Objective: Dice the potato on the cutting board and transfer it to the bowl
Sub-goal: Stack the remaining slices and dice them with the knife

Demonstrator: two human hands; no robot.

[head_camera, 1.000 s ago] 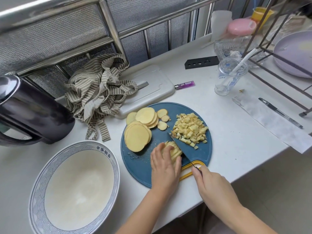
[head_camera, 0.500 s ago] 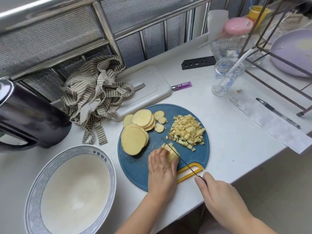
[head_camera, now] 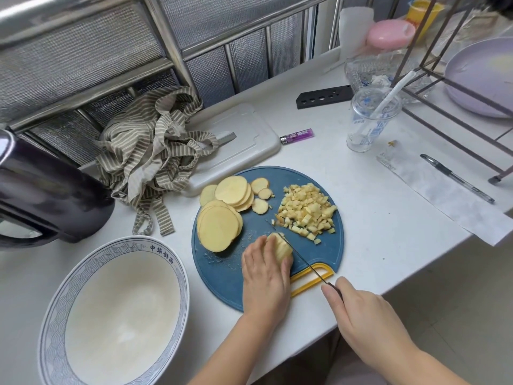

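A round blue cutting board (head_camera: 327, 245) with a yellow handle lies on the white counter. On it are stacked potato slices (head_camera: 219, 229), more slices (head_camera: 236, 191) behind them, and a heap of diced potato (head_camera: 308, 212) at the right. My left hand (head_camera: 265, 270) holds a small stack of cut potato (head_camera: 280, 245) steady on the board. My right hand (head_camera: 361, 312) grips the handle of a thin dark knife (head_camera: 302, 259), whose blade lies against the right side of that stack. A large white bowl (head_camera: 55, 323) with a blue patterned rim stands at the lower left; it holds nothing.
A black kettle (head_camera: 41, 195) stands at the left, and a striped cloth (head_camera: 150, 157) lies over a white board (head_camera: 249, 140) behind. A purple lighter (head_camera: 296, 136), plastic cup (head_camera: 369, 120), pen (head_camera: 455, 177) on paper, wire rack (head_camera: 455, 87) and the counter's front edge lie to the right.
The knife has drawn back toward me along the potato stack, and my right hand has moved closer to the counter's edge. My left hand stays on the stack.
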